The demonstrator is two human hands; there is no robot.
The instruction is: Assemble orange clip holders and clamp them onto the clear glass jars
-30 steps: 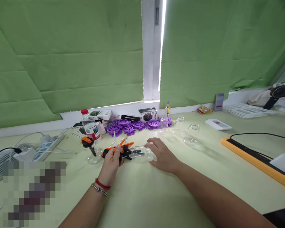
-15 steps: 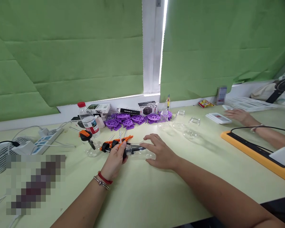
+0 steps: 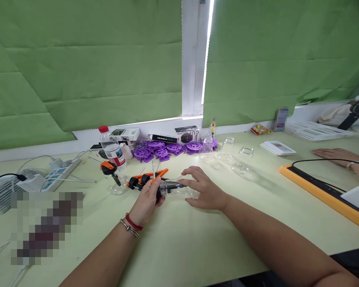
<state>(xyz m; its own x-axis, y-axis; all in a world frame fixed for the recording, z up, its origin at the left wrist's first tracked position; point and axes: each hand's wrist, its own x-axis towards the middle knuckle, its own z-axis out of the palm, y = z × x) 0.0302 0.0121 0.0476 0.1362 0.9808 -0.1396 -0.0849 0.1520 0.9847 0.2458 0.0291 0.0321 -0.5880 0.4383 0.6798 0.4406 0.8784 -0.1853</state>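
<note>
The black cap (image 3: 159, 193) has drawn up to the neck of the lying clear bottle (image 3: 181, 194), left hand (image 3: 148, 199) gripping the cap, right hand (image 3: 208, 191) curled round the base; tightness I cannot tell. Beyond: one fitted bottle (image 3: 116, 186), loose orange-black tops (image 3: 162, 174), three topless bottles (image 3: 226, 154).

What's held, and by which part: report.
The right hand holds the clear bottle by its wide end; the left hand grips the black top close to the bottle's neck.

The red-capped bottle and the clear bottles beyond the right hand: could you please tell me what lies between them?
The head view shows a small pale box and most of the purple parts between them, with printed boxes behind.
</note>
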